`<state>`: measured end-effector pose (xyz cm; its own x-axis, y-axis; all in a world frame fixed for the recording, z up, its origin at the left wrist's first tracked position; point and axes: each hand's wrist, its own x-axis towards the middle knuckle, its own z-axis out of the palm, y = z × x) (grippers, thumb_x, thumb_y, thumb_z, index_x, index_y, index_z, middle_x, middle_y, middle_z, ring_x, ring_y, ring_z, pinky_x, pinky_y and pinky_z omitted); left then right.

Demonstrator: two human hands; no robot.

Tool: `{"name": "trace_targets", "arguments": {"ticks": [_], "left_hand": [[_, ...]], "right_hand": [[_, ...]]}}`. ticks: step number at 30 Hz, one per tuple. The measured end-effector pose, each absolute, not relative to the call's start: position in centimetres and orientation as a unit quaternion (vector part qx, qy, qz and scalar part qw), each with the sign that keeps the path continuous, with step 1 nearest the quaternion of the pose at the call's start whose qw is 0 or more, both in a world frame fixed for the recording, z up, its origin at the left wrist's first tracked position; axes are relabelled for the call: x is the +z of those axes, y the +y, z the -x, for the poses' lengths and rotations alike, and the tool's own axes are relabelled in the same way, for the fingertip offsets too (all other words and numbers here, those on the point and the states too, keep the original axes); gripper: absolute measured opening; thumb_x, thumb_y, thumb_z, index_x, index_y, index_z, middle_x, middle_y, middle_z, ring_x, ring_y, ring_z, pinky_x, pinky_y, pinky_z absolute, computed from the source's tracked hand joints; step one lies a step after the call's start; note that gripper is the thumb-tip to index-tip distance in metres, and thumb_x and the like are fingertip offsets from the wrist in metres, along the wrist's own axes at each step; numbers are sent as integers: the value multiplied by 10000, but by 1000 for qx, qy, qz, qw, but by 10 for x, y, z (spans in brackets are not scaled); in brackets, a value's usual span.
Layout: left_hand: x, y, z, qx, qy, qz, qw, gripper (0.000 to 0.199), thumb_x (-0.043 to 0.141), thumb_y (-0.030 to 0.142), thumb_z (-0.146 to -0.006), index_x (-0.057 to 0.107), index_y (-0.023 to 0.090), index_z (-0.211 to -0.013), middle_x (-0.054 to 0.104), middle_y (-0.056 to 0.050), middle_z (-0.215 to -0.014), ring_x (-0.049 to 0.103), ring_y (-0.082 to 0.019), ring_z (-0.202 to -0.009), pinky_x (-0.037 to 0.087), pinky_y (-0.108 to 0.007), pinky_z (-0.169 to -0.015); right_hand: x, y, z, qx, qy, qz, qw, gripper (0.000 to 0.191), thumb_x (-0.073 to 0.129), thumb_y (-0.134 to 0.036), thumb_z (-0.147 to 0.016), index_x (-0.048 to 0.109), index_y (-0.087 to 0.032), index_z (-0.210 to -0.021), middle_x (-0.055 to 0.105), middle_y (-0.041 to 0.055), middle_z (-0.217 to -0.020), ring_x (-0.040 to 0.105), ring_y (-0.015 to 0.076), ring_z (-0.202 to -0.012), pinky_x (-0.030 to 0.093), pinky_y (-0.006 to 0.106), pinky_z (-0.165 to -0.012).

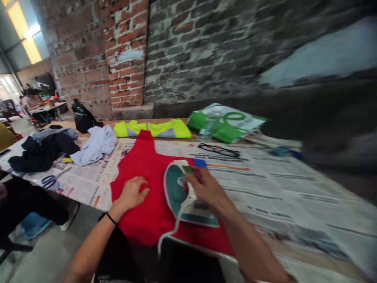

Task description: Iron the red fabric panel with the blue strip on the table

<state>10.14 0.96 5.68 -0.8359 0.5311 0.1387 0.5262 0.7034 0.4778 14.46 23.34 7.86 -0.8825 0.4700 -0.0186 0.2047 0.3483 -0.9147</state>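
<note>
A red piece of cloth [138, 157], cut in a garment-like shape, lies over the newspaper and hangs past the table's front edge. My left hand [134, 192] rests on it, fingers slightly curled but apart, holding nothing. My right hand [206, 186] is wrapped round the handle of a white and teal clothes iron [174, 188]. The iron is over the right part of the red cloth; whether its soleplate touches the cloth I cannot tell. Its white cord [176, 226] runs down toward me. A small blue patch [200, 162] shows beside the iron.
Newspaper [273, 188] covers the table. Eyeglasses [219, 149], a green and white bag [229, 122], a clear bottle [209, 125] and a folded yellow garment [165, 128] lie behind. Scissors [50, 181], dark clothes [44, 151] and a pale shirt [96, 144] are left. A person's leg [38, 200] is nearby.
</note>
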Motion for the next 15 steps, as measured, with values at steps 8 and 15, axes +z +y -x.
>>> {"name": "trace_targets", "arguments": {"ticks": [8, 15], "left_hand": [[9, 37, -72, 176, 930, -321, 26, 581, 519, 456, -1012, 465, 163, -1511, 344, -161, -1651, 232, -323, -1563, 183, -577, -1271], [6, 37, -73, 124, 939, -319, 33, 624, 457, 506, -1029, 431, 162, -1549, 311, -138, -1667, 224, -316, -1566, 172, -558, -1280]], "right_hand": [[71, 228, -160, 626, -751, 192, 83, 599, 625, -476, -820, 553, -181, -1336, 679, -15, -648, 653, 194, -535, 459, 251, -452], [80, 228, -100, 630, -737, 217, 112, 494, 621, -291, -868, 571, -146, -1338, 638, -40, -583, 613, 157, -491, 437, 212, -438]]}}
